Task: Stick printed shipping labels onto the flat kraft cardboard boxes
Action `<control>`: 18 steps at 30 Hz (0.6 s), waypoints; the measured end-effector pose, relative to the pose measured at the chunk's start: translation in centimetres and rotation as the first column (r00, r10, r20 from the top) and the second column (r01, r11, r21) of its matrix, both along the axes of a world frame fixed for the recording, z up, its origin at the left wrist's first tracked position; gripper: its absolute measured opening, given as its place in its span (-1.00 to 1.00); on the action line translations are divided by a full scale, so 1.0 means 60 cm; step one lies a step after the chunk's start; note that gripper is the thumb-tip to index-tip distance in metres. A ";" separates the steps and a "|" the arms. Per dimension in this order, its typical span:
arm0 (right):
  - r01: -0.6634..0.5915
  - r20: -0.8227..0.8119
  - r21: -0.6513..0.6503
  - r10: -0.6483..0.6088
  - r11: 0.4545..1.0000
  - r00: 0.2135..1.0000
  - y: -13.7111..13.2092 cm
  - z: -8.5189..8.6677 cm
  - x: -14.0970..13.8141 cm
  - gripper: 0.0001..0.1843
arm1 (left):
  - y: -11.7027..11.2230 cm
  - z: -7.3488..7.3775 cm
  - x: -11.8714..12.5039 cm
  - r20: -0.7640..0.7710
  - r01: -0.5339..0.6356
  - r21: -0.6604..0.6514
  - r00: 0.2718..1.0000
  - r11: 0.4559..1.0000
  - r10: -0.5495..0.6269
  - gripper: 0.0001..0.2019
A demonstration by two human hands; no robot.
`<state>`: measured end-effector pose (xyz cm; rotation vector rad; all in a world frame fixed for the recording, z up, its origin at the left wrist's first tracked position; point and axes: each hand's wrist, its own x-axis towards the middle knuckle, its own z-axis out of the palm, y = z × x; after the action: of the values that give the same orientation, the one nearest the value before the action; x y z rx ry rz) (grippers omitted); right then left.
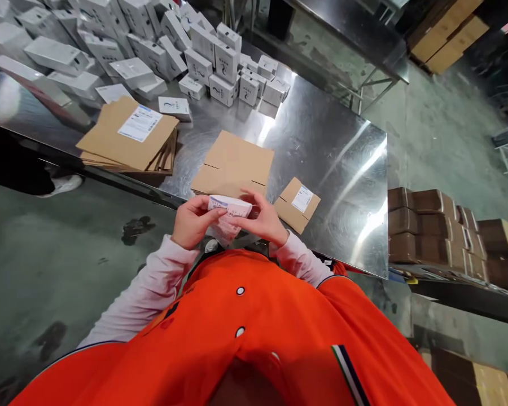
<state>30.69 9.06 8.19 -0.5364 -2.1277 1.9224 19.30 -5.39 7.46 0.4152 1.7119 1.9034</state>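
White printed packet (230,207) is held between both hands, just over the front edge of the stainless steel tabletop (322,169). Left hand (192,221) pinches the packet's left end between thumb and curled fingers. Right hand (258,217) pinches its right end with thumb and fingertips; neither hand is spread. Flat cardboard blank (232,166) lies just beyond the hands, with small labelled carton (297,204) to the right and stack of flattened cartons (129,132) to the left. White boxes (211,67) stand in loose piles farther back. Risks: a slack pinch could drop the packet over the edge to the concrete floor (68,282); excess pressure could crease it.
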 end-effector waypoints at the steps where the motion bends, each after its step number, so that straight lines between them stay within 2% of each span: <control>1: -0.017 -0.024 0.040 0.018 0.999 1.000 0.005 0.010 -0.002 -0.26 | 0.003 -0.001 0.000 0.006 -0.014 -0.001 1.000 1.000 0.014 -0.61; 3: -0.081 -0.050 0.096 0.086 0.992 0.995 0.012 0.026 -0.006 -0.49 | 0.008 -0.003 -0.001 0.025 -0.019 0.013 1.000 1.000 0.018 -0.53; 5: -0.112 -0.040 0.140 0.118 0.984 0.992 0.017 0.035 -0.010 -0.66 | 0.012 -0.004 -0.005 0.056 0.037 0.022 0.998 0.999 -0.038 -0.45; 6: -0.098 -0.028 0.164 0.104 0.982 0.994 0.018 0.036 -0.011 -0.69 | 0.013 -0.005 -0.008 0.062 0.071 0.017 0.995 0.997 -0.072 -0.47; 8: -0.026 -0.011 0.218 0.029 0.976 1.000 0.018 0.033 -0.013 -0.71 | 0.014 -0.006 -0.010 0.025 0.093 -0.020 0.995 0.996 -0.092 -0.64; 10: 0.040 0.000 0.269 -0.041 0.962 0.999 0.016 0.027 -0.015 -0.75 | 0.017 -0.009 -0.007 -0.060 0.026 -0.065 0.998 0.998 -0.030 -0.73; 12: 0.057 0.008 0.305 -0.062 0.951 0.998 0.013 0.023 -0.018 -0.78 | 0.023 -0.013 0.000 -0.127 -0.075 -0.065 0.990 0.995 0.066 -0.67; 15: 0.023 0.045 0.329 -0.040 0.944 0.998 0.013 0.025 -0.028 -0.79 | 0.038 -0.020 0.010 -0.146 -0.183 -0.011 0.973 0.983 0.179 -0.61; 18: -0.045 0.116 0.326 0.008 0.944 0.993 0.022 0.032 -0.042 -0.81 | 0.049 -0.021 0.008 -0.147 -0.248 -0.018 0.959 0.968 0.243 -0.59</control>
<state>28.14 10.37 10.10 -0.5601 -2.4699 1.5318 19.77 -2.44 6.20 0.3459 1.9688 2.0544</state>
